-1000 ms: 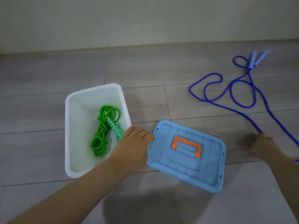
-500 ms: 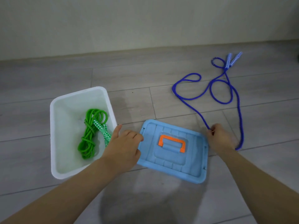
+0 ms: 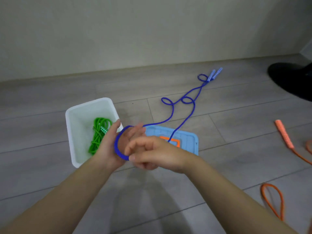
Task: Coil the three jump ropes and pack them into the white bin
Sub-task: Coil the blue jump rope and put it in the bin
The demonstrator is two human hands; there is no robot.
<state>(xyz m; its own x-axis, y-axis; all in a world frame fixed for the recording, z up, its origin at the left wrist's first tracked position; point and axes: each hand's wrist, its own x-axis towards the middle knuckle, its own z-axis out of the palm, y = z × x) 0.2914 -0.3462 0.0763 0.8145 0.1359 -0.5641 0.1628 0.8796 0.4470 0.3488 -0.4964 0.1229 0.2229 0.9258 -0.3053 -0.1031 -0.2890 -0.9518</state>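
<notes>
The white bin [image 3: 73,132] stands on the floor at the left, with the coiled green jump rope [image 3: 98,134] inside it. The blue jump rope [image 3: 172,114] trails from my hands across the floor to its two handles [image 3: 214,75] at the far right. A loop of it curves around my left hand [image 3: 109,146], whose palm is raised with fingers spread beside the bin. My right hand [image 3: 152,152] pinches the rope just under that loop. An orange jump rope [image 3: 285,137] lies loose at the right edge.
A light blue lid with an orange handle [image 3: 187,141] lies flat on the floor right of the bin, partly behind my hands. A black object [image 3: 292,78] sits at the far right. A wall runs along the back of the grey plank floor.
My right hand has pulled the blue rope from the floor over to my left hand. My left hand left the lid and rose, and a loop now wraps it. The camera view swung right.
</notes>
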